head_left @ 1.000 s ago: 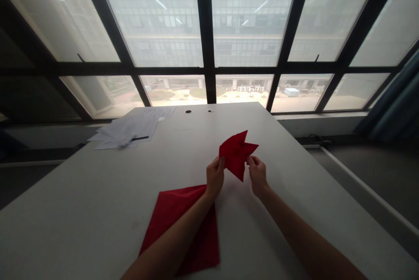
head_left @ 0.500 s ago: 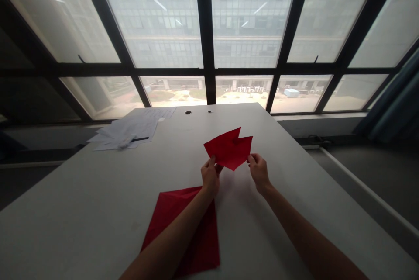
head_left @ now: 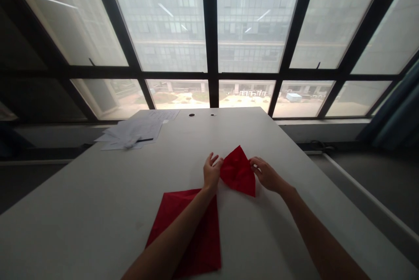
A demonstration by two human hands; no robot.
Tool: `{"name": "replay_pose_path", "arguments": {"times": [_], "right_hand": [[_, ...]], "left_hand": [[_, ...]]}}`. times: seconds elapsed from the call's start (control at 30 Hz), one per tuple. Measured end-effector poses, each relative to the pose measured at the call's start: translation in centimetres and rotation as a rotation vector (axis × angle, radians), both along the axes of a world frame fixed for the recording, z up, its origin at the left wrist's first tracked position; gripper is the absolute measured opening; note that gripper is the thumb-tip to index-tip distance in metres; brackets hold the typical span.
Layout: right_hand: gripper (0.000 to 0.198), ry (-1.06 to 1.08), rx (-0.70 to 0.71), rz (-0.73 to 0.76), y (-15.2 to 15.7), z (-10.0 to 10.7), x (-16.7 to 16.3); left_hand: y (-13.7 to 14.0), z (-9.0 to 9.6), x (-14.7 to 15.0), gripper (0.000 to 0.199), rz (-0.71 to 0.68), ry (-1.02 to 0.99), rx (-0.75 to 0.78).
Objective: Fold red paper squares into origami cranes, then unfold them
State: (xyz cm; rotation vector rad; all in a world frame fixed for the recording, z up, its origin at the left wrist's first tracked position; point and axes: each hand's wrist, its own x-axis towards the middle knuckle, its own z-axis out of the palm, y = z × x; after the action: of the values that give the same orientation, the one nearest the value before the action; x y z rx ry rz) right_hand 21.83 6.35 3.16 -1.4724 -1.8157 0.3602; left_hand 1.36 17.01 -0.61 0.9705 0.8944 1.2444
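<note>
A folded piece of red paper (head_left: 238,171) is held up a little above the white table, one corner pointing up and another down to the right. My right hand (head_left: 266,176) pinches its right edge between thumb and fingers. Against its left edge rests my left hand (head_left: 212,173), with the fingers loosely spread and the thumb side touching the paper. Under my left forearm lies a larger red sheet (head_left: 203,245), flat on the table, with its middle partly hidden by the arm.
White printed papers (head_left: 140,127) overlap at the table's far left, with a dark pen-like stick (head_left: 145,140) and a crumpled clear wrapper (head_left: 131,142) on them. Two small holes sit near the far edge of the white table (head_left: 98,210). Large windows stand behind it.
The folded red paper has turned and come lower, so its notched edge no longer shows. My left fingers have loosened from their pinch; my right hand has shifted slightly right. The view has shifted slightly.
</note>
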Motion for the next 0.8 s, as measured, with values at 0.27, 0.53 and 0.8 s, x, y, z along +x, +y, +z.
{"name": "replay_pose_path", "arguments": {"times": [0.27,0.53,0.8], "right_hand": [[0.022,0.062,-0.1,0.043,-1.4,1.0,2.3],[0.025,0.147,-0.185,0.174,-2.0,2.4,0.8],[0.023,0.138,-0.166,-0.366,-0.2,-0.8,0.8]], "left_hand": [[1.2,2.4,-1.3,0.046,-0.197,0.143,-0.119],[0.6,0.9,-0.8,0.051,-0.527,0.169,-0.121],[-0.9,-0.3,0.0,0.026,-0.347,0.381,0.126]]}}
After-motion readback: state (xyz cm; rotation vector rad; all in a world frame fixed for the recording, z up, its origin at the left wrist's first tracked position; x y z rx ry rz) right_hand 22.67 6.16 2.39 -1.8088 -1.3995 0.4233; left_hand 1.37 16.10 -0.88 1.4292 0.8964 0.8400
